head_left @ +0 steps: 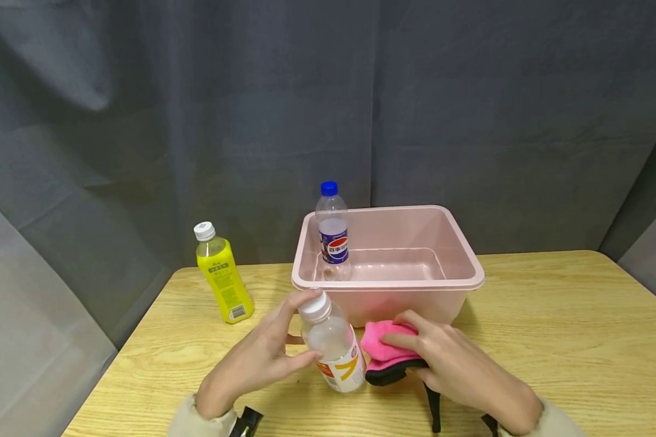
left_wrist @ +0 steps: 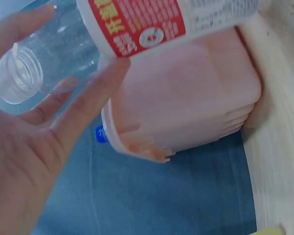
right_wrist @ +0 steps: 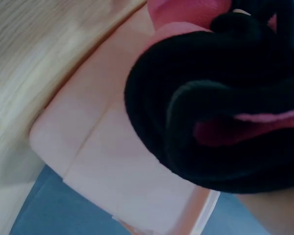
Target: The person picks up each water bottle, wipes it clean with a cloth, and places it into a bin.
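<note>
In the head view my left hand [head_left: 259,361] grips a clear plastic bottle [head_left: 328,340] with a white cap and a white, red and yellow label. The bottle leans slightly in front of the pink tub. A finger reaches to the cap, and the thumb lies on the near side. My right hand [head_left: 451,358] holds a bunched pink cloth item [head_left: 379,343] with black edging close to the bottle's right side. A black strap [head_left: 433,406] hangs below it. The right wrist view shows the folded black edging [right_wrist: 152,107] up close; those fingers are mostly hidden there.
Behind both hands stands a pink plastic tub [head_left: 388,284], with a blue-capped Pepsi bottle [head_left: 333,233] upright inside at its left. A yellow-labelled bottle [head_left: 226,282] with a white cap stands on the wooden table [head_left: 552,328] to the left. Grey curtain [head_left: 470,121] hangs behind.
</note>
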`<control>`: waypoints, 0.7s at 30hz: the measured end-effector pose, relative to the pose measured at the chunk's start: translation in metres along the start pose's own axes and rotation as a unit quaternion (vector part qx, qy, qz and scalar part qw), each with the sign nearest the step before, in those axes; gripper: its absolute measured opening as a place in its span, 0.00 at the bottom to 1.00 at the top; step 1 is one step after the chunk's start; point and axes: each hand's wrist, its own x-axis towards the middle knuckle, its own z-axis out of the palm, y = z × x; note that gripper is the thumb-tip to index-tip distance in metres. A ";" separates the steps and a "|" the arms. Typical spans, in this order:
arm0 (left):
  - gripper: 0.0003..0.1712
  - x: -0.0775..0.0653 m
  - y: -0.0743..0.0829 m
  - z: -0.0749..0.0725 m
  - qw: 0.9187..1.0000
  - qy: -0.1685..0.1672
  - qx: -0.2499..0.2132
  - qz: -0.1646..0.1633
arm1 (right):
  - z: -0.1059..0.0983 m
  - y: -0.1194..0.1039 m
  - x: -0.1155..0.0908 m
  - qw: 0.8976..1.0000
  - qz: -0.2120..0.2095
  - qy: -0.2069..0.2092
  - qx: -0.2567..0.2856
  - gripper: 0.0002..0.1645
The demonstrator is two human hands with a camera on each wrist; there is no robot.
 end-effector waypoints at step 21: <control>0.49 -0.017 -0.003 -0.048 0.985 0.139 -0.090 0.057 | 0.009 0.005 -0.004 0.999 0.013 -0.040 0.010 0.36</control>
